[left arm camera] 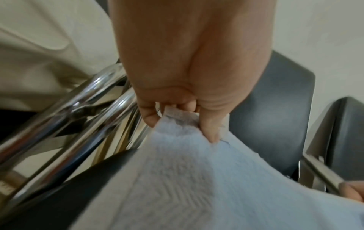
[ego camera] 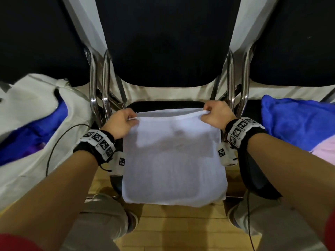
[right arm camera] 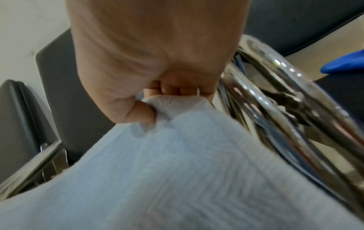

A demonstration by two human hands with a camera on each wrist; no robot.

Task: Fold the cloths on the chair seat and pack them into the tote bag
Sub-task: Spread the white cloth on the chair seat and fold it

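A pale blue-white cloth [ego camera: 172, 160] lies spread over the black seat of the middle chair [ego camera: 163, 104], its near edge hanging over the seat front. My left hand [ego camera: 125, 122] pinches its far left corner [left arm camera: 177, 123] between thumb and curled fingers. My right hand [ego camera: 213, 113] pinches the far right corner [right arm camera: 167, 107] the same way. The far edge is lifted off the seat and stretched between both hands. The cream tote bag [ego camera: 27, 105] lies on the chair to the left, with blue cloth [ego camera: 39, 134] inside its mouth.
Chrome chair frames [ego camera: 101, 87] stand either side of the middle seat. A bright blue cloth [ego camera: 299, 122] and a pink one [ego camera: 324, 153] lie on the right chair. Black chair backs [ego camera: 166, 42] rise behind. The wooden floor [ego camera: 181, 229] and my knees lie below.
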